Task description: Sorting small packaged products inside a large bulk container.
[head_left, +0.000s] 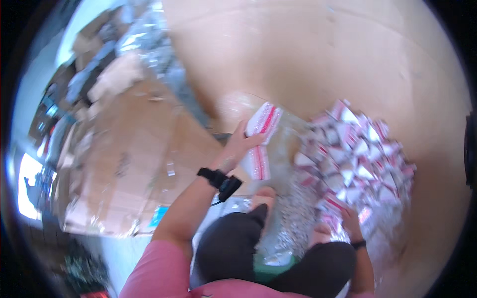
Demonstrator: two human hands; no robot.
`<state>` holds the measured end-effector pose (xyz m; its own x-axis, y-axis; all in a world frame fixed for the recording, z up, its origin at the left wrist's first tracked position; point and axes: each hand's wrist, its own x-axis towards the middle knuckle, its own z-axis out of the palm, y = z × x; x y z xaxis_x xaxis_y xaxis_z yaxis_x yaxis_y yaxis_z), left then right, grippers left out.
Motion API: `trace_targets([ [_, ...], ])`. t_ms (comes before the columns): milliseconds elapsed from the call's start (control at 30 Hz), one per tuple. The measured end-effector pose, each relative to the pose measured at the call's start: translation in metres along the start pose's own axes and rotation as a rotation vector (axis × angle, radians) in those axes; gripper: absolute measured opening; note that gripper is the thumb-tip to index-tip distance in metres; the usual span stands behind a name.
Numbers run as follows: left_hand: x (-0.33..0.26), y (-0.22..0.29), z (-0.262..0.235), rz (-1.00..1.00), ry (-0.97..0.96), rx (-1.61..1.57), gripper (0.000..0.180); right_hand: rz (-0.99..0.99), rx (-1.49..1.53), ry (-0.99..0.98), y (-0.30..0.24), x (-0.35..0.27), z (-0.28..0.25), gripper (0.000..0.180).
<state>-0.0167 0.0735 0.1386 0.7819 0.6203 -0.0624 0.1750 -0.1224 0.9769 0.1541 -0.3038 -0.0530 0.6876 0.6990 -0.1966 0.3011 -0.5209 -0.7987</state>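
Sorting step, by the look of it: person sits at the heap of red-and-white packets (357,154) on the big cardboard sheet (318,54). Left hand (238,146), just left of the heap, pinches a stack of packets (261,139) between thumb and fingers. Right hand (348,221) rests on the heap's near edge; blurred, can't tell its grip. Next move likely needs a firm pinch and a clear spot beside the heap.

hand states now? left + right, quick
Left hand: closed on a clear red-and-white packet, raised above the heap.
Right hand: down in the heap of packets; too blurred to tell whether it grips one.
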Motion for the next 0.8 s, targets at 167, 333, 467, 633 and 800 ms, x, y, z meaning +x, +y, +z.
trace_targets([
  [167,-0.044,0.128,-0.119,0.594,0.447,0.262,0.059,-0.05,-0.051,0.131,0.015,-0.033,-0.006,0.033],
  [333,-0.116,0.245,-0.242,0.689,0.995,0.824,0.064,-0.109,-0.208,0.142,0.093,-0.011,0.009,0.036],
  [467,-0.141,0.253,-0.253,0.074,1.3,1.482,0.078,-0.147,-0.012,0.203,0.035,-0.018,0.002,0.034],
  [633,-0.091,0.186,-0.187,0.701,0.56,1.048,0.058,-0.429,-0.603,0.178,0.01,-0.011,-0.026,0.017],
  [800,-0.072,0.142,-0.09,0.289,-0.009,0.375,0.054,-0.252,0.39,0.254,-0.151,0.026,-0.025,0.033],
])
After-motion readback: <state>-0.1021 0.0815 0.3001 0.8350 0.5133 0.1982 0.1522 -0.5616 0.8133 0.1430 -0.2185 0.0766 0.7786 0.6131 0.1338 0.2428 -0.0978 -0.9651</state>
